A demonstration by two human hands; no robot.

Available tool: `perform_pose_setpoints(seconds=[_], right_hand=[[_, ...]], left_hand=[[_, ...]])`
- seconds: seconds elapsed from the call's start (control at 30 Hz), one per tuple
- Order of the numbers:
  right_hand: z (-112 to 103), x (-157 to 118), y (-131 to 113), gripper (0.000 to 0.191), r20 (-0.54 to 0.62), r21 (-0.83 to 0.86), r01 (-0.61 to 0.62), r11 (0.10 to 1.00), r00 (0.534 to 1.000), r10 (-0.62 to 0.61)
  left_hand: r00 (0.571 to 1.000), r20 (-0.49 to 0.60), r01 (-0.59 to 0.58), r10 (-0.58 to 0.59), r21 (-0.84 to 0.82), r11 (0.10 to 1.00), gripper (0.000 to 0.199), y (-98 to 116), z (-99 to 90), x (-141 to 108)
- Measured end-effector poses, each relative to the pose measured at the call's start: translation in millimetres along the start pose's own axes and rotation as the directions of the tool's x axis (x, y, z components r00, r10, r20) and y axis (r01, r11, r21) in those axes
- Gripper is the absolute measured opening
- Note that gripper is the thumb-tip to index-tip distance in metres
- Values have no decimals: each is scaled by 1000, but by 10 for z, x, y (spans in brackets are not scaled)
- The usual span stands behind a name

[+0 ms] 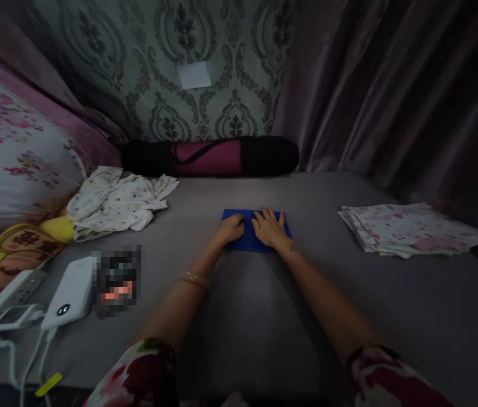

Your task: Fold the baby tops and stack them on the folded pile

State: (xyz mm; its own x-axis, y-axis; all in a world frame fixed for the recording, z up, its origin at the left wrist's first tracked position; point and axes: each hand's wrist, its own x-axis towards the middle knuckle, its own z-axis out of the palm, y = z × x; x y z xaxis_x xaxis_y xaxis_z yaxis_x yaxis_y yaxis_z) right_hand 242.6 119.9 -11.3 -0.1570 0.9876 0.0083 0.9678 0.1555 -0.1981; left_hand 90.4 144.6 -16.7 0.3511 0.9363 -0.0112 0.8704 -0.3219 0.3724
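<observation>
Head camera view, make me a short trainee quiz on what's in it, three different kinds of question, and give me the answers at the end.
1. True or false: only the right hand is on the blue cloth.
2. Where is the bracelet? a) on the right arm; b) on the left arm; c) on the blue cloth.
3. Fill in: the long bag at the back has a pink middle and ____ ends.

Key: 1. False, the left hand is on it too. 2. b. 3. Black.
</observation>
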Motion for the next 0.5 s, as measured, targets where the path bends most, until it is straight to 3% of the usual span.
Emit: perform_pose_setpoints(seconds=[0.07, 0.13, 0.27, 0.5], right_hand=[[72, 23, -49, 53, -91, -45, 23, 999, 995, -27], [154, 28, -89, 53, -111, -57, 44, 997, 993, -50], [241, 25, -105, 54, -91, -51, 50, 997, 994, -54], [204, 53, -84, 55, -37, -34, 48, 998, 998, -49]], left_hand=[[988, -149, 49, -46, 20, 999, 41, 4, 69, 38], [973, -219, 88, -70, 72, 994, 44, 31, 166, 37], [977, -205, 97, -65, 150, 984, 51, 71, 296, -8], [982, -164, 117, -91, 156, 981, 56, 57, 266, -9]])
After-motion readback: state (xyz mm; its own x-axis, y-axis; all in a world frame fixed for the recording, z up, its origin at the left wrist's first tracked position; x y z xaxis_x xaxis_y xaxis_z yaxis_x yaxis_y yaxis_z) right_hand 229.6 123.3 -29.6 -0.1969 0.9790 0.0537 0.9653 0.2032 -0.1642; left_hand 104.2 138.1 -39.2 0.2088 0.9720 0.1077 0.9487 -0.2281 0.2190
